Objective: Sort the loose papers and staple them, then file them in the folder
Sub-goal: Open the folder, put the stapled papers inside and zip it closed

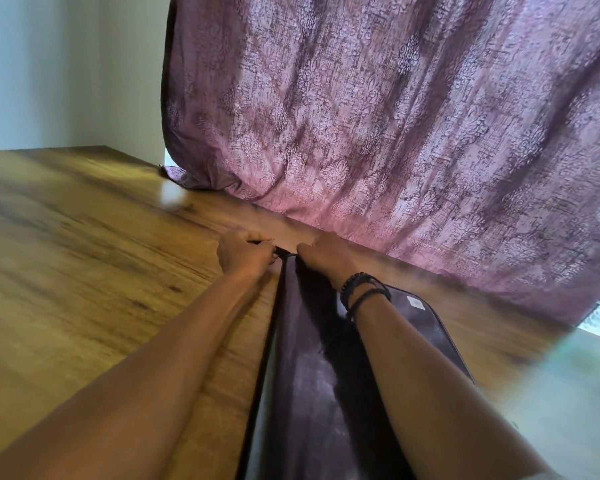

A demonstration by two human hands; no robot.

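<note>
A dark glossy folder (309, 375) lies on the wooden table (84, 254), stretching from the near edge toward the far side. My left hand (245, 256) is closed on a thin dark tab or zip pull at the folder's far corner. My right hand (326, 258), with dark bracelets at the wrist, presses down on the folder's far end right beside it. A small white label (415, 302) shows on the folder's right part. No loose papers or stapler are in view. The frame is blurred by motion.
A purple patterned curtain (395, 133) hangs behind the table's far edge and touches the tabletop at the back. A pale wall (49, 64) fills the upper left. A blurred pale surface (568, 393) sits at the lower right.
</note>
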